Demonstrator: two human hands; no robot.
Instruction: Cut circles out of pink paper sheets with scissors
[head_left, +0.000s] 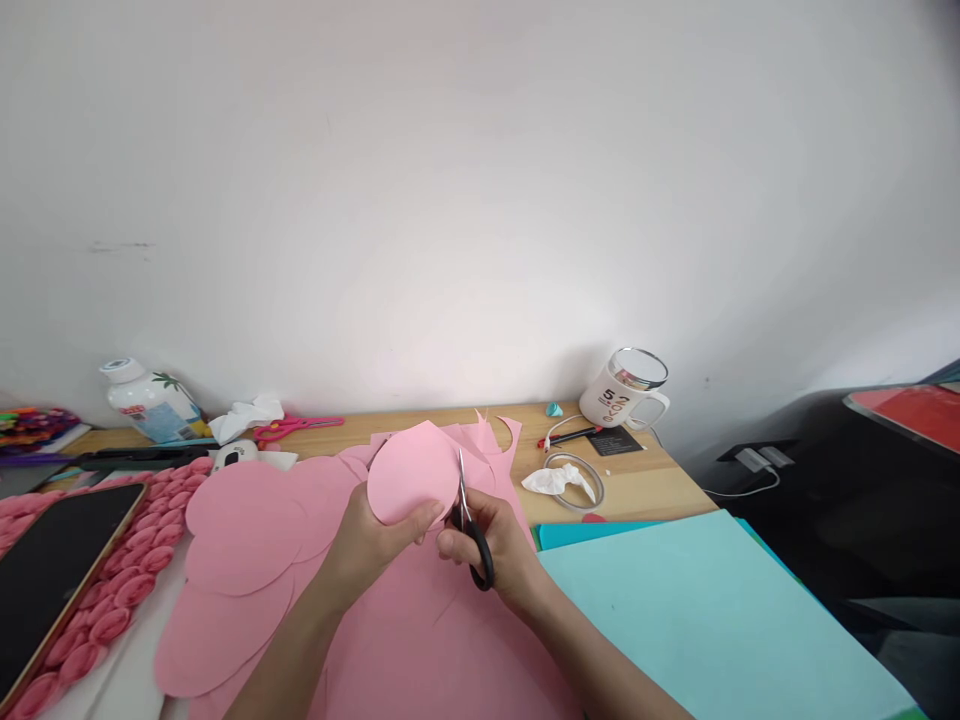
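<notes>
My left hand (pixel 375 535) pinches the lower edge of a round pink paper piece (pixel 412 470) and holds it upright above the desk. My right hand (pixel 491 545) grips black-handled scissors (pixel 469 520), whose blades point up along the right edge of that piece. Both hands hover over a large pink paper sheet (pixel 435 640). Several cut pink rounded shapes (pixel 240 540) lie overlapped to the left.
A light blue paper sheet (pixel 705 610) lies at the right. A white mug (pixel 626 392), a tape roll (pixel 574 478) with a crumpled tissue, pink scissors (pixel 289 427), a white bottle (pixel 150 400) and a dark tablet (pixel 52 565) on pink paper rosettes sit on the wooden desk (pixel 645 480).
</notes>
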